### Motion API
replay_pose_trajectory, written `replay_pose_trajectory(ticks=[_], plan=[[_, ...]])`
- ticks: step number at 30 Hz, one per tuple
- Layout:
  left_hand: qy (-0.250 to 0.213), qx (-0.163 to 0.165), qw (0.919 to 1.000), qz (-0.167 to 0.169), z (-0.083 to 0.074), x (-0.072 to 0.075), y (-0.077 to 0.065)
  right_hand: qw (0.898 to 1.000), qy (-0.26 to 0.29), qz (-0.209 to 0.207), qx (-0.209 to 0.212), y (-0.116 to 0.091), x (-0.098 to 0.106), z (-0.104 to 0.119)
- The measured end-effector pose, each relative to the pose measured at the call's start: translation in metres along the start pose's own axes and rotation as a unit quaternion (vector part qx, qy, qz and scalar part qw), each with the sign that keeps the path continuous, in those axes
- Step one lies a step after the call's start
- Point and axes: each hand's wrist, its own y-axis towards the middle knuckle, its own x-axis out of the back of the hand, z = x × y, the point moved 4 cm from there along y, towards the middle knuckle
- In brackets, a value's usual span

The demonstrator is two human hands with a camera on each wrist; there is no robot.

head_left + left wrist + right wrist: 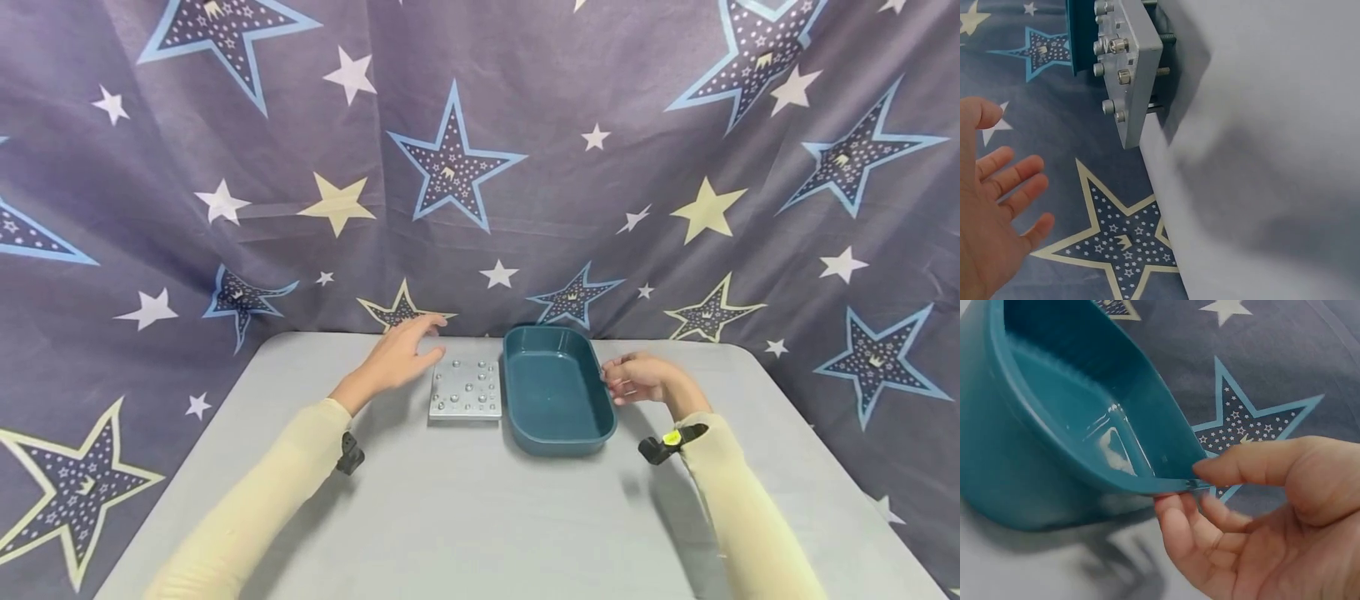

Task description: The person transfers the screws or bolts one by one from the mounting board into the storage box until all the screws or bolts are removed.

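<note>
A teal plastic bin (558, 442) stands on the table, and its inside looks bare. My right hand (636, 379) is at its right side. In the right wrist view the thumb (1241, 464) lies over the bin's rim (1141, 484) and the fingers curl beneath, pinching it. Left of the bin sits a silver metal plate (465, 407) with several socket-head screws standing in it. Their threaded ends (1163, 71) stick out below the plate in the left wrist view. My left hand (401, 354) hovers at the plate's upper left corner, fingers spread and holding nothing.
The table (465, 517) has a pale grey top with rounded back corners. Right behind it hangs a dark curtain (570, 208) patterned with stars. The bin and the plate stand side by side near the back edge.
</note>
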Motion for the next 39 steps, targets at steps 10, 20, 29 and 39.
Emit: replay_pose_trajectory(ticks=[10,20,29,39], plan=[[0.039,-0.070,0.9961,0.036,-0.010,-0.011,0.000,0.998,0.055,0.004,0.018,-0.003,-0.007,-0.027],[0.133,-0.177,0.9731,0.064,-0.029,-0.024,-0.003,0.995,0.084,-0.007,0.050,-0.010,-0.011,-0.035],[0.230,-0.304,0.9226,0.061,-0.050,-0.028,-0.007,0.995,0.060,-0.026,0.082,-0.016,-0.010,-0.027],[0.257,-0.321,0.9081,0.080,-0.044,-0.043,-0.015,0.995,0.068,-0.017,0.076,-0.003,-0.008,-0.024]])
